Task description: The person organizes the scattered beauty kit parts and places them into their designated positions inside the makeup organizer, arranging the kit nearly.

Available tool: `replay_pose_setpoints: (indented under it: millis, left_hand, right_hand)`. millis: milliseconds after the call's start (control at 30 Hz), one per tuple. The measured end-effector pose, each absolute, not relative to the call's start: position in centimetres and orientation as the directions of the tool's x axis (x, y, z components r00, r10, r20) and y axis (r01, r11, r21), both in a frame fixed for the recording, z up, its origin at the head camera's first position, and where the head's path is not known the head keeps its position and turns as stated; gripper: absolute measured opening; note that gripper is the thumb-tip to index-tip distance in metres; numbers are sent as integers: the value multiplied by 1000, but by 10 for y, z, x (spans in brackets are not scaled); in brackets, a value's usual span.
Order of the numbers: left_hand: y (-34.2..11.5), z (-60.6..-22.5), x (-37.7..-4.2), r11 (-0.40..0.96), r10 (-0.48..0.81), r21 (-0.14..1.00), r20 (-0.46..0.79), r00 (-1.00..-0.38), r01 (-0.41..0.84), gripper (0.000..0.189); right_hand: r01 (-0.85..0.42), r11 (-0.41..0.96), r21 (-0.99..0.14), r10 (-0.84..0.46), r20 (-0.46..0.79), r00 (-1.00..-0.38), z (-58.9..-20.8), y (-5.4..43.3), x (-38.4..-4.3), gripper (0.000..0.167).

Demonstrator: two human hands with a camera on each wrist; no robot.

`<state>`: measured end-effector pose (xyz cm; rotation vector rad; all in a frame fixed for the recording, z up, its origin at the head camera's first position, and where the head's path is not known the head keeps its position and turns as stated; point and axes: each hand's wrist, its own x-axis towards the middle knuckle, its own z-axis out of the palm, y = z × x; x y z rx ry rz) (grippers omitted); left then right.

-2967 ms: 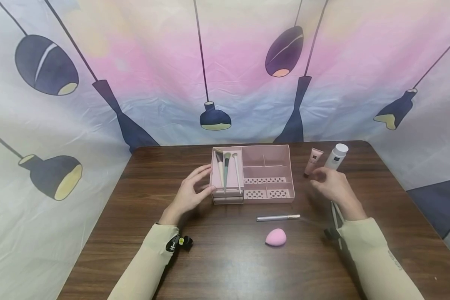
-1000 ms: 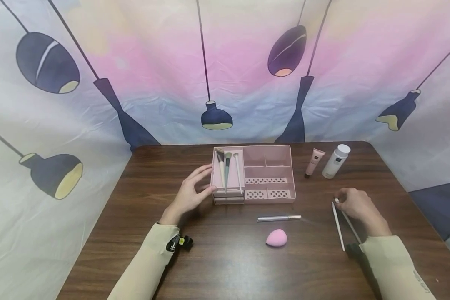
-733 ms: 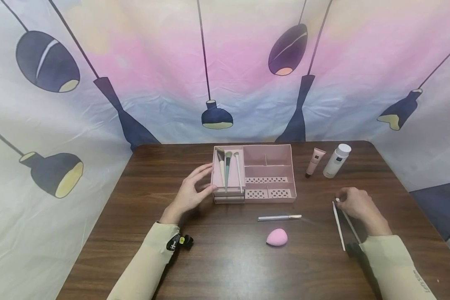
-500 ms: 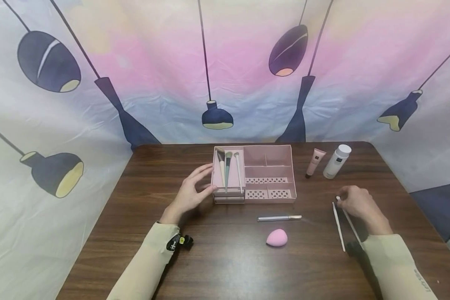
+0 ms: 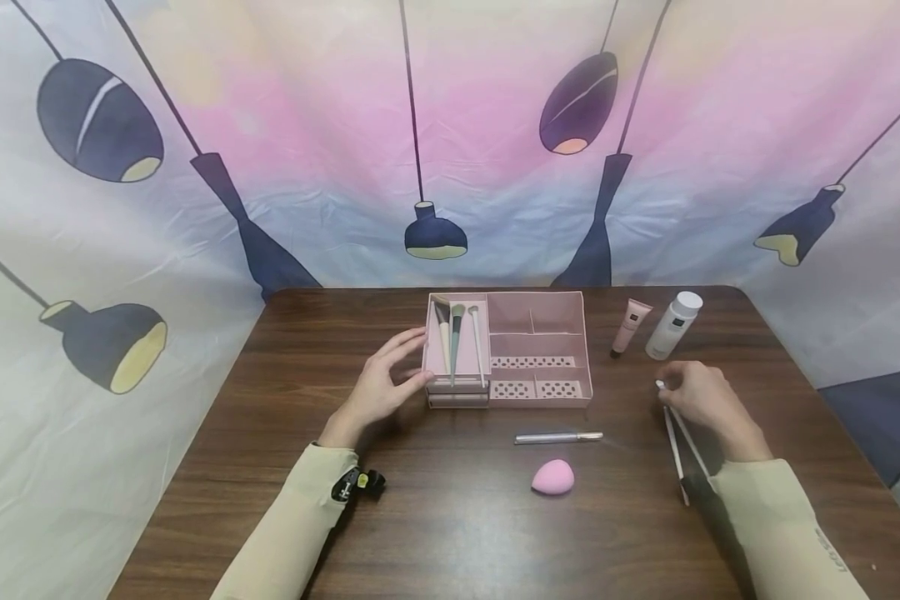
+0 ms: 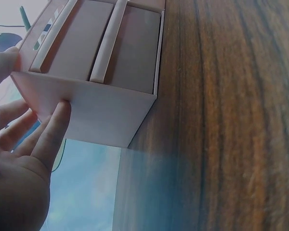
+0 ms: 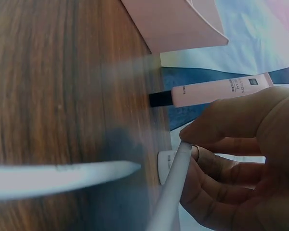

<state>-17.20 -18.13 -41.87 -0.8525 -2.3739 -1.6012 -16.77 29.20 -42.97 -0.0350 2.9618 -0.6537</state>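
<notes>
My left hand point(image 5: 378, 392) rests against the left side of a pink makeup organizer point(image 5: 536, 346). In the left wrist view, its fairly straight fingers point(image 6: 58, 125) touch the side wall, and the thumb is at the front corner. Several makeup brushes point(image 5: 453, 342) lie in the organizer's top left tray. My right hand point(image 5: 705, 400) pinches the end of a slim white makeup brush point(image 7: 173, 187) between thumb and fingers; its bristles are hidden. A second white stick with a tapered tip point(image 7: 86, 178) lies beside it on the table.
Behind the right hand stand a pink tube point(image 5: 630, 329) and a white bottle point(image 5: 673, 327). In front of the organizer lie a silvery pen-like stick point(image 5: 558, 437) and a pink makeup sponge point(image 5: 553, 477). A patterned cloth point(image 5: 495, 167) hangs behind the wooden table point(image 5: 435, 533).
The right hand has gone from near the tube and bottle to the white sticks, pinched one, and now shifts it slightly away and left. The left hand stays on the organizer.
</notes>
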Motion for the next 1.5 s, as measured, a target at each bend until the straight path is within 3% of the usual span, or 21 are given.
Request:
replay_pose_setpoints:
  millis: [167, 700, 1500]
  left_hand:
    - [-182, -419, -172, 257, 373, 807, 424, -825, 531, 53]
    - [-184, -420, -171, 272, 369, 808, 414, -832, 522, 54]
    - [-182, -418, -169, 297, 379, 781, 433, -818, 550, 54]
  right_hand:
    - [-17, 901, -433, -55, -76, -996, -429, 286, -171, 33]
    - [-191, 809, -556, -108, 178, -978, -407, 237, -179, 26]
    - [-263, 772, -579, -218, 148, -965, -383, 170, -210, 27]
